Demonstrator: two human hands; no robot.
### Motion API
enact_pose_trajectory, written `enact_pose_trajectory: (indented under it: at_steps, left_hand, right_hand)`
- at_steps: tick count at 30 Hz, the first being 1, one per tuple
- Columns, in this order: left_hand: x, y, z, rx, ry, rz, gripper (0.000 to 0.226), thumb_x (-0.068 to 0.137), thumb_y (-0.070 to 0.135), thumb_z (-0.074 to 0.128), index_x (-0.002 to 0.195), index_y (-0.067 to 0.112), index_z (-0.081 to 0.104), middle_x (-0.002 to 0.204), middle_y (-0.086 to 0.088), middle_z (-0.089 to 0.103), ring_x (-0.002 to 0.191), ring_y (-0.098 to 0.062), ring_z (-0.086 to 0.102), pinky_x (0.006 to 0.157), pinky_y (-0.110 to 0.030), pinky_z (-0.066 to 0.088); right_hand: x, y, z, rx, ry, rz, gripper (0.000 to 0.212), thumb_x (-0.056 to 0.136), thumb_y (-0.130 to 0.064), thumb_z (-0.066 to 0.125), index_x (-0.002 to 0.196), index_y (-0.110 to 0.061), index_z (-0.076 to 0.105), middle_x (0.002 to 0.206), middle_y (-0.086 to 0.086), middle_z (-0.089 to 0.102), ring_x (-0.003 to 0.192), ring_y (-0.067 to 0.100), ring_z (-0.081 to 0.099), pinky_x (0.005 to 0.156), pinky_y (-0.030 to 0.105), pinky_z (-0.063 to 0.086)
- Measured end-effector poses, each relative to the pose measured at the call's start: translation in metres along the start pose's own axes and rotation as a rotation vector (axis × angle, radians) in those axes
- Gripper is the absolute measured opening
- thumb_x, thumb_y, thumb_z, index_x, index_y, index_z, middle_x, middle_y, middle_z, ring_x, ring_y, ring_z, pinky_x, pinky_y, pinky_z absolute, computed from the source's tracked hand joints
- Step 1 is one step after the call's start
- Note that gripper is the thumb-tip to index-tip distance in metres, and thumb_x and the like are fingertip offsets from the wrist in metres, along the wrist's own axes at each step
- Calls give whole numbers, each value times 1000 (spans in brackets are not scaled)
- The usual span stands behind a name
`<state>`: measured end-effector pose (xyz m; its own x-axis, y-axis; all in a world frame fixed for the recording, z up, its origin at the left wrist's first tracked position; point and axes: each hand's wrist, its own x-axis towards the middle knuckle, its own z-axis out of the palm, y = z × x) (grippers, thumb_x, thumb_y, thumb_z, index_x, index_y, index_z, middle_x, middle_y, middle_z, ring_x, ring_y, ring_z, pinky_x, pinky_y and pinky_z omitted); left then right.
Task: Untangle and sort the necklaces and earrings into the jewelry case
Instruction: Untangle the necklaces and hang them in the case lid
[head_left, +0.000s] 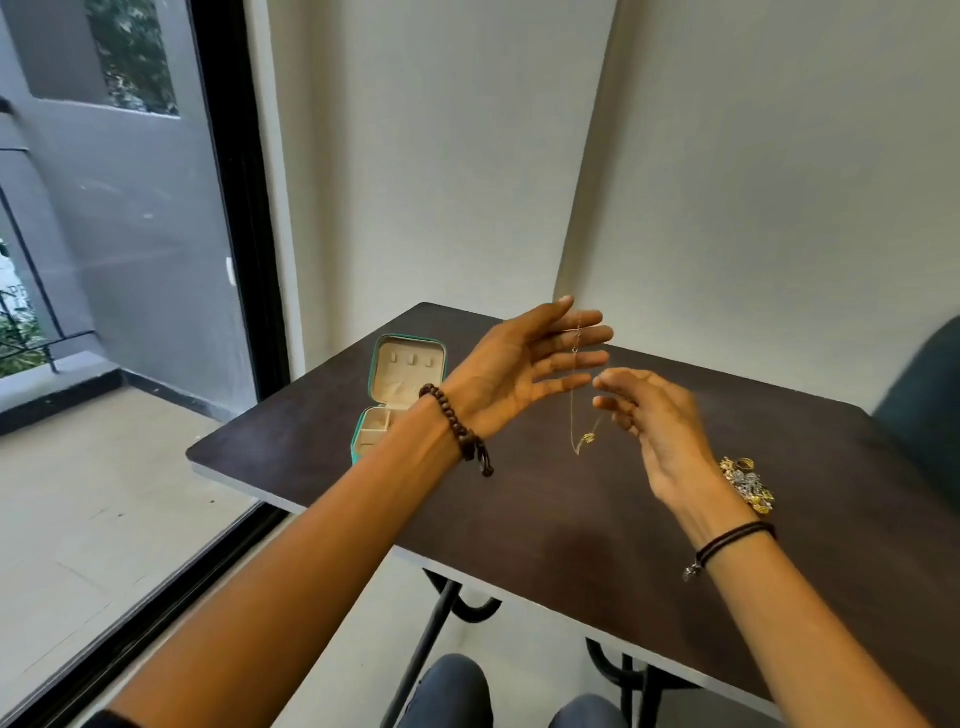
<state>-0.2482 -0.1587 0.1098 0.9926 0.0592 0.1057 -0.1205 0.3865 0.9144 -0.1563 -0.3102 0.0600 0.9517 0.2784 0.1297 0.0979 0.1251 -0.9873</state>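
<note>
Observed: 1 person seated at a dark table (561, 525), both forearms raised above its top.

Jewelry case (405, 340): teal outside, beige lining, standing open on the table with the lid upright. 3 small tabs show on the inner face of the lid. The contents of the lower tray are too small to make out.

Left hand (511, 366): held in the air just right of the case and above it, palm turned inward, fingers straight and spread. It grips nothing. A thin gold necklace (572, 410) lies draped over the fingers.

Right hand (660, 421): further right of the case, facing the left hand and close to it. The fingers are curled, and the thumb and forefinger pinch the other run of the chain.

Necklace: it hangs between the 2 hands in a narrow loop, clear of the table, with a small gold pendant (588, 439) near the bottom.

Pile of jewelry (749, 482): gold and silver pieces heaped on the table, well right of the case, partly hidden behind the right wrist. Single pieces cannot be told apart.

Wrists: a brown beaded bracelet (457, 428) on the left, a black cord band (732, 540) on the right.
</note>
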Motion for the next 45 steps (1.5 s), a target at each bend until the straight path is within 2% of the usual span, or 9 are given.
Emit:
enact_pose_trajectory:
  at_steps: [4,8,13,17,22,26,30,35,45]
  left_hand:
    - [7,2,14,22,-68,-16,47,102,38,48,135,6,56,130,-10,66,121,-22,63,105,-38,49]
    - [13,2,21,89,-61,-3,45,101,39,49,132,10,61,130,-4,66,124,-16,60,115,-43,37]
    - [13,1,22,169,-15,38,41,99,42,50,125,15,67,127,1,68,125,-12,57,117,-46,32]
    - [12,-2,21,206,0,52,42,98,43,50,125,16,68,126,3,68,122,-9,58,114,-45,36]
    - [12,-8,17,262,31,59,40,99,42,51,129,20,65,127,4,68,123,-10,58,108,-42,43]
    - [12,-16,8,430,114,102,32,98,36,58,127,26,65,114,5,73,109,-10,66,89,-33,58]
    - [10,-31,0,605,199,140,33,88,27,73,120,22,66,93,6,70,84,-6,65,68,-18,57]
    - [11,-43,3,627,117,221,39,88,27,74,125,21,63,113,7,70,97,-5,68,73,-13,54]
    - [33,-55,9,595,102,227,21,91,27,70,105,12,73,95,-1,77,83,-7,69,70,-12,51]
  right_hand:
    - [-3,-6,-2,-35,79,-84,4,92,-20,71,95,-20,72,96,-2,74,93,14,68,81,29,50]
    - [-8,-20,-1,-28,165,-229,9,98,-24,63,97,-20,72,100,3,74,88,14,67,75,29,52]
    - [-13,-32,3,-98,158,-344,17,99,-35,62,95,-23,73,98,-8,76,88,7,70,78,26,53]
    - [-12,-36,5,-125,31,-362,18,93,-36,71,99,-21,75,92,-9,77,93,3,71,80,13,52]
    - [-11,-35,2,-159,-7,-401,8,91,-24,75,97,-18,75,85,-2,78,86,10,74,84,21,56]
    - [-8,-38,-5,-177,-21,-378,9,92,-23,75,97,-15,76,81,-1,76,79,13,71,83,26,59]
    - [-6,-46,-10,-213,-119,-332,15,92,-20,74,99,-6,74,72,-3,71,72,10,67,77,24,58]
    - [-9,-54,-17,-216,-215,-273,16,92,-18,74,98,-3,74,67,-2,64,67,8,61,70,24,58]
    - [5,-36,-52,-284,-158,-186,17,90,-26,77,93,-10,76,66,-2,61,64,10,57,63,24,54]
